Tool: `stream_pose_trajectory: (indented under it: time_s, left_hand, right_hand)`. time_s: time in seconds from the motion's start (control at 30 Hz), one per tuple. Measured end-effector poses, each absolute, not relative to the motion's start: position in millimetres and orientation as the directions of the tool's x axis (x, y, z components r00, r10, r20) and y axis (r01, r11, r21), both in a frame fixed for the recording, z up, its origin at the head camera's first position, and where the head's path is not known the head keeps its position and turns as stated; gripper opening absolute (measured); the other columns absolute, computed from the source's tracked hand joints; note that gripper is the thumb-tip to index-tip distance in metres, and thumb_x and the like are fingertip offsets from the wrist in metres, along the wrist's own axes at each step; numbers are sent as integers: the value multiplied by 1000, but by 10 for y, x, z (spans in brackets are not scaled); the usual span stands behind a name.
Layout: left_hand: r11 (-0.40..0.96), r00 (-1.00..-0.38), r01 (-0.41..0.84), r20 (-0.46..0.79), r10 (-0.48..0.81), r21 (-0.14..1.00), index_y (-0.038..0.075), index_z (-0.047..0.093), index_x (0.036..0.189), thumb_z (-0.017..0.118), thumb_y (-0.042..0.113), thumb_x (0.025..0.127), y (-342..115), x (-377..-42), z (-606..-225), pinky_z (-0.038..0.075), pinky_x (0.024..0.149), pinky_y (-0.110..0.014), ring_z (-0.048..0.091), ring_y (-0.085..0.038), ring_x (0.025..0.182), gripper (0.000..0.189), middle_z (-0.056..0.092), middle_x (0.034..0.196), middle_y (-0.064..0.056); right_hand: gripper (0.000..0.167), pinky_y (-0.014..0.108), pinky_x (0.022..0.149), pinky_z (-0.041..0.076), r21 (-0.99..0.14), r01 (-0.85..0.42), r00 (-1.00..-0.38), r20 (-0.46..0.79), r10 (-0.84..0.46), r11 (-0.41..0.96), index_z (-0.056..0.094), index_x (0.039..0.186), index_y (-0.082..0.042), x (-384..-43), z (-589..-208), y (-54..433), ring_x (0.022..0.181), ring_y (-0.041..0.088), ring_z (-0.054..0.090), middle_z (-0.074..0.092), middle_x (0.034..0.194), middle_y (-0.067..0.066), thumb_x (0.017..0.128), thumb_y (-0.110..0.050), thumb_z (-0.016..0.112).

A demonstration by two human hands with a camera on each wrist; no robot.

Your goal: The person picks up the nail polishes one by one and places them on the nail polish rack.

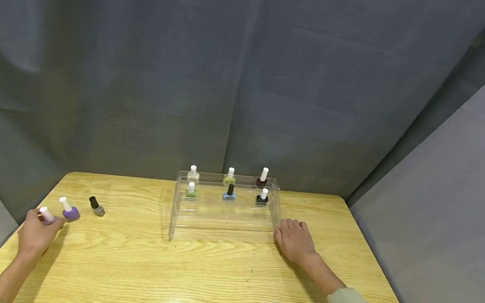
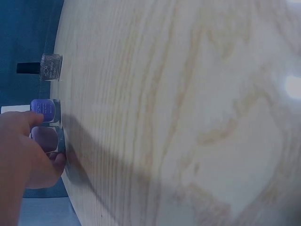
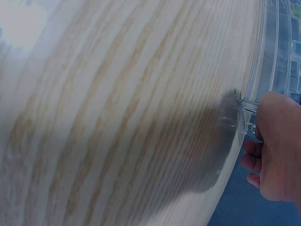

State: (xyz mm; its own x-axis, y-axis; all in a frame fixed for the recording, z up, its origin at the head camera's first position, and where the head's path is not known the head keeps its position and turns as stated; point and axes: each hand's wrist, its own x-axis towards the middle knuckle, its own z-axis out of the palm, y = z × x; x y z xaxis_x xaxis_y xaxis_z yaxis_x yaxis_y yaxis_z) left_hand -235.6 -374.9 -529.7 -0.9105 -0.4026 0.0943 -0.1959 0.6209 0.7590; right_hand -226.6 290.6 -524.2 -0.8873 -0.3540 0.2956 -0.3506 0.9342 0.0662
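At the table's left edge my left hand (image 1: pixel 38 233) pinches a mauve nail polish bottle (image 2: pixel 45 139) with a white cap, fingers around its base. A purple nail polish bottle (image 1: pixel 71 212) stands right beside it, my fingertip overlapping it in the left wrist view. Farther right is a greyish glittery bottle (image 1: pixel 98 209) with a black cap. My right hand (image 1: pixel 295 242) grips the right front corner of a clear stepped display rack (image 1: pixel 225 223), thumb over the side panel and the other fingers curled outside it.
Several nail polish bottles stand in two rows on the rack's upper steps, among them a light blue bottle (image 1: pixel 229 196) with a black cap and a dark red bottle (image 1: pixel 261 182). Dark grey curtains (image 1: pixel 231 75) hang behind the wooden table (image 1: pixel 199 280).
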Motion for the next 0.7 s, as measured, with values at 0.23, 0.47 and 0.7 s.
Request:
stream_pose_trajectory:
  time_s: [0.23, 0.47, 0.7]
  left_hand:
    - [677, -914, -143, 167, -370, 722, -15, 44, 126, 61, 18, 92, -3772, -2390, -5323, 42, 75, -53, 54, -51, 97, 50, 56, 109, -37]
    - [697, -915, -130, 185, -358, 705, -11, 50, 112, 63, 16, 90, -3811, -2317, -5335, 40, 70, -44, 56, -42, 91, 36, 59, 103, -32]
    - [706, -927, -96, 196, -321, 702, -10, 56, 109, 69, 19, 92, -3887, -2245, -5356, 38, 68, -32, 45, 10, 69, 36, 66, 102, -31]
  right_hand:
    - [29, 48, 76, 36, 61, -353, -880, 317, -353, 934, 35, 82, -11, -2275, -5274, 2919, 71, 27, 39, 25, 73, -1, 104, -24, 49]
    - [29, 48, 75, 37, 67, -351, -877, 326, -353, 934, 37, 82, -11, -2277, -5278, 2907, 71, 27, 42, 26, 72, -1, 103, -24, 51]
    - [28, 46, 73, 35, 75, -352, -879, 315, -357, 933, 36, 82, -11, -2269, -5257, 2906, 70, 25, 37, 27, 72, 0, 104, -24, 50]
